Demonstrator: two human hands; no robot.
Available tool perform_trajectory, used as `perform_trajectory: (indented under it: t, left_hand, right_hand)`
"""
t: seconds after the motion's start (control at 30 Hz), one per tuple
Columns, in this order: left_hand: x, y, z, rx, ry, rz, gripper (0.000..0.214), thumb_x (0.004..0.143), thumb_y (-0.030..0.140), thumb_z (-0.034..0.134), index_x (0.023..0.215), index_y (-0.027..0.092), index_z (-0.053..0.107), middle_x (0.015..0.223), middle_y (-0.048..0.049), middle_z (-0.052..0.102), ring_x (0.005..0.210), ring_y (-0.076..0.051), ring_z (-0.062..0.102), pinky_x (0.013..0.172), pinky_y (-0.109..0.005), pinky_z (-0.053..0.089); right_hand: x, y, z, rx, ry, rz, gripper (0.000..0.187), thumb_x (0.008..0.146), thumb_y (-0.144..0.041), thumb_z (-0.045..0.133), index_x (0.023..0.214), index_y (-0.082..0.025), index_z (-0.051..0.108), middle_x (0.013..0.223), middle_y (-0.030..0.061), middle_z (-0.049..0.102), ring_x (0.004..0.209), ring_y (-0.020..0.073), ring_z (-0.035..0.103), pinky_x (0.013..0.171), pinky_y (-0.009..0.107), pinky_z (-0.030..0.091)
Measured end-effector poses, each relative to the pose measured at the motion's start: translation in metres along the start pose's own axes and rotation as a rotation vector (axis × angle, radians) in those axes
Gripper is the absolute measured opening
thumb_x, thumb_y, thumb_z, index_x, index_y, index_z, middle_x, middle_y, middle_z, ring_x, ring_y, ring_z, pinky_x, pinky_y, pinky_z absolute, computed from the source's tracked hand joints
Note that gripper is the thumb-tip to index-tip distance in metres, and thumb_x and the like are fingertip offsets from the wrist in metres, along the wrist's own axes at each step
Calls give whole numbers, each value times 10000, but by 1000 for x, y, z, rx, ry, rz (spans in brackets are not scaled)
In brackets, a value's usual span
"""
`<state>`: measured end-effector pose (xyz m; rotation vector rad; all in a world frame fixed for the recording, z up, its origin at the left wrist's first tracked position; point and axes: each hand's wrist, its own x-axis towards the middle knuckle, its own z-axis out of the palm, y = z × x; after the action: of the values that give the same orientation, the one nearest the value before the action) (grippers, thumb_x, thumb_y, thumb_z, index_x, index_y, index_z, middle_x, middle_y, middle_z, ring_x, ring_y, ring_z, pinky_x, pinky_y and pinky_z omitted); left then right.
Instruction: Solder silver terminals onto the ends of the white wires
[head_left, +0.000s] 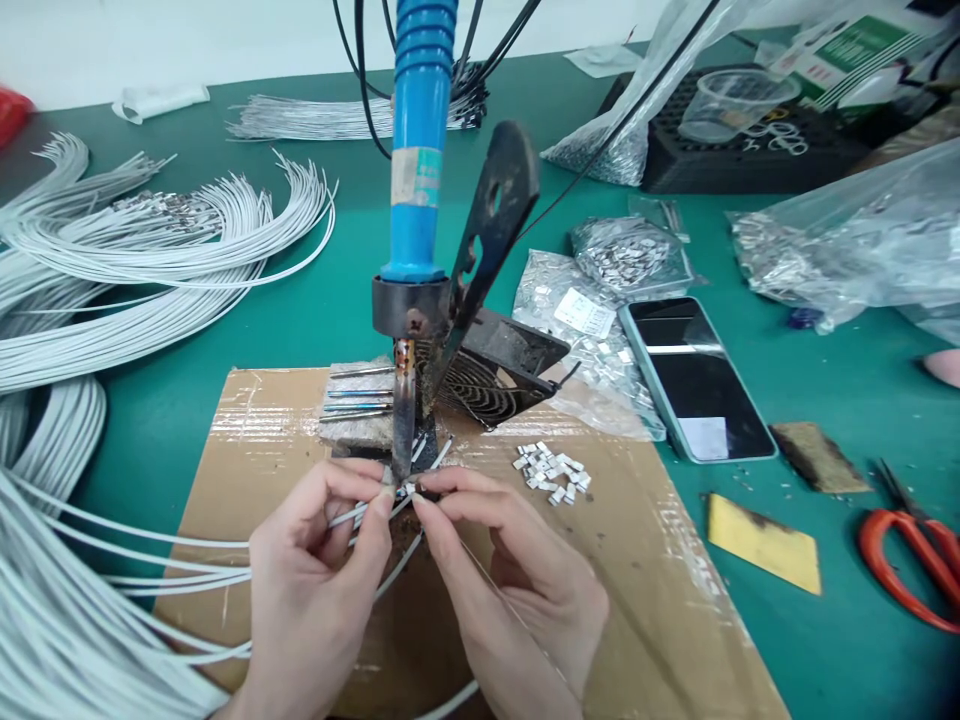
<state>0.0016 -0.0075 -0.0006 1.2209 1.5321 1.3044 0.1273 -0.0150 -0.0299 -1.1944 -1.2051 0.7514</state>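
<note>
A blue-handled soldering iron [417, 170] stands upright in a black metal holder [411, 305], its tip pointing down between my hands. My left hand [319, 580] is closed, pinching white cables [341, 518] whose ends reach just below the tip. Close beside it, my right hand [517, 580] is pinched shut at the same spot. A thin strand of solder wire [487, 578] runs from its fingertips across the hand. Something small and shiny [406, 490] sits between the fingertips of both hands; its shape is partly hidden by the fingers.
Cardboard [637, 600] covers the green table [487, 190]. Bundled white cables [135, 320] lie left. Small metal terminals [551, 472] and a black fan [502, 370] are near the iron. To the right are a phone [697, 380], a yellow sponge [765, 543], red-handled scissors [911, 555] and bagged parts [630, 255].
</note>
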Motion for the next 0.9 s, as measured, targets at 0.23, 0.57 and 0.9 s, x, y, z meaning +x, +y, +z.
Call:
perform_trajectory:
  t: [0.23, 0.57, 0.9]
  left_hand:
    - [2, -7, -5, 45, -63, 65, 212, 842, 26, 738, 810, 236, 746, 879, 43, 818, 758, -70, 798, 743, -50, 583]
    - [1, -9, -6, 45, -80, 87, 233, 869, 29, 720, 825, 257, 740, 894, 72, 819, 768, -48, 794, 784, -47, 578]
    - [3, -10, -8, 56, -72, 98, 238, 865, 12, 718, 824, 246, 737, 885, 48, 823, 761, -68, 800, 765, -66, 595]
  right_hand:
    - [2, -1, 1, -33, 13, -42, 212, 897, -36, 739, 860, -244, 735, 951, -40, 796, 875, 87, 760, 825, 148, 577]
    - [3, -2, 2, -36, 29, -79, 215, 886, -15, 734, 854, -228, 743, 916, -23, 796, 838, 106, 765, 808, 170, 592]
    - [2, -1, 1, -41, 15, -62, 211, 895, -26, 723, 857, -233, 732, 950, -28, 793, 869, 93, 760, 833, 166, 581]
